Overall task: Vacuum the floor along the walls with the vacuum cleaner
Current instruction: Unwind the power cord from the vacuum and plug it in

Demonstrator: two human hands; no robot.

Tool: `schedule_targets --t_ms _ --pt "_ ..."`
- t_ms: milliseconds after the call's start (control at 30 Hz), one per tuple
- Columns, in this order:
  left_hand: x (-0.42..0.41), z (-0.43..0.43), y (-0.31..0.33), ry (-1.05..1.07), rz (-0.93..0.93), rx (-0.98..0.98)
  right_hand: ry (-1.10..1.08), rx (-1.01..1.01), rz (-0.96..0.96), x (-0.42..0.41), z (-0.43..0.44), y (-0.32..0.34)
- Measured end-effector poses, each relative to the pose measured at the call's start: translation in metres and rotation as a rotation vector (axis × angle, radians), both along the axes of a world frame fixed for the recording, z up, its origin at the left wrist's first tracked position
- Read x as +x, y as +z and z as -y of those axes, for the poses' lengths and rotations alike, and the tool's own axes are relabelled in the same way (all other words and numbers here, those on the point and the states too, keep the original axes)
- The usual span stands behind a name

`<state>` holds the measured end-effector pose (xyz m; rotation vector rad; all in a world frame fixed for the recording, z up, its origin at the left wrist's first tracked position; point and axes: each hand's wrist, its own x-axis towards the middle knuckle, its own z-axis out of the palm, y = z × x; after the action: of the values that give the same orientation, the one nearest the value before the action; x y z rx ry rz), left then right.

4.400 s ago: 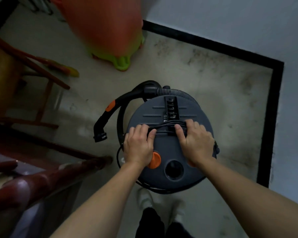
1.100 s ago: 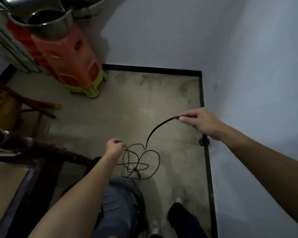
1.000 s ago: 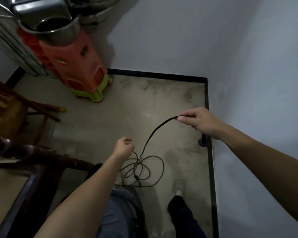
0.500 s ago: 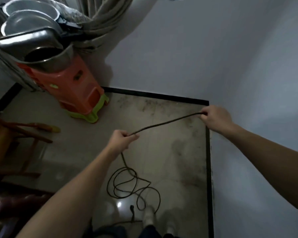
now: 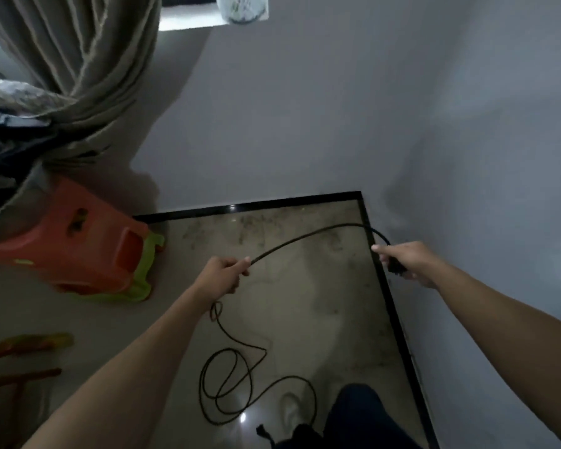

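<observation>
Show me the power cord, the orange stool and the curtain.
power cord [image 5: 305, 236], head view, on its raised arching stretch.
orange stool [image 5: 88, 247], head view, on its side wall.
curtain [image 5: 78, 59], head view, on the gathered folds.

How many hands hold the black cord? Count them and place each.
2. The left hand grips the cord over the floor; the right hand holds it farther along, beside the black baseboard. No others show.

We see dim grey walls [image 5: 305, 108] meeting at the far right corner, with black skirting [image 5: 246, 207] edging the stained beige floor [image 5: 305, 303]. Far left: bunched curtain [image 5: 78, 59], bright window strip [image 5: 188, 22], orange stool [image 5: 88, 251] stacked on a green stool [image 5: 146, 270]. Blurred wooden legs [image 5: 23, 374] near left.
</observation>
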<state>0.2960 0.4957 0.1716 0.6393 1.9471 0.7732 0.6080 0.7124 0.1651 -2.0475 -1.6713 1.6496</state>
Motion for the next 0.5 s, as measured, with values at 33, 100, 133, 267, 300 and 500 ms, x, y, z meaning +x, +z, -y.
schedule_targets --t_ms 33,100,133,267,300,500 --pt "-0.003 -0.016 0.0 -0.021 0.012 0.009 -0.008 -0.044 -0.021 0.002 -0.008 0.001" --pt "-0.006 -0.05 -0.001 -0.087 0.014 0.023 0.01 -0.091 -0.06 0.006 -0.026 -0.004" --pt "-0.006 -0.068 -0.002 -0.127 0.013 0.019 0.019 -0.094 -0.083 0.007 -0.036 -0.009" --pt "0.002 -0.14 -0.009 -0.312 0.064 -0.021 0.317 0.154 0.338 0.001 -0.078 -0.048" --pt "0.004 -0.159 -0.014 -0.364 0.055 -0.032 0.422 0.213 0.542 -0.003 -0.088 -0.06" --pt "0.005 -0.259 -0.061 -0.479 0.025 -0.149 -0.256 -0.148 0.158 -0.019 -0.156 -0.131"
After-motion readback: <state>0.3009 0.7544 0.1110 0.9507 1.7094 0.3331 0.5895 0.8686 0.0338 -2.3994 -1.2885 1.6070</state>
